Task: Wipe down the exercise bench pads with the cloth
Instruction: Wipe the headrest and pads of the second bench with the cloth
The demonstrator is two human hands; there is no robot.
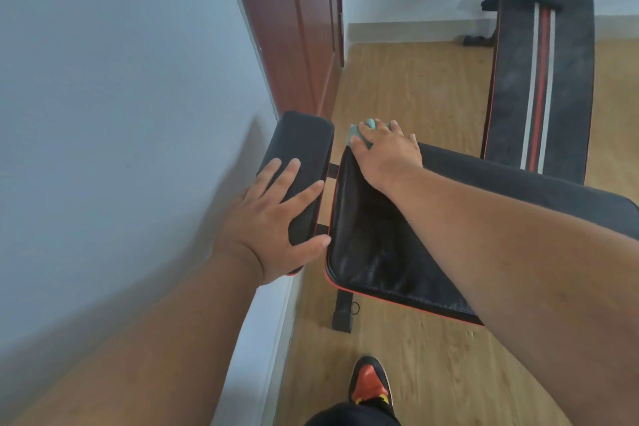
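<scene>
Now your right hand [387, 152] presses the cloth [363, 130] on the far corner of the large bench pad [373, 245]. The teal cloth lies under your palm, and only a small part shows between and beyond the fingers [397, 126], which are spread and bent a little over it. Your left hand [273, 221] rests flat on the small pad [301, 138] beside the wall [121, 97], its fingers straight and spread, the thumb touching the pad's edge. A second bench [543, 73] stands well apart on the wooden floor [415, 86].
</scene>
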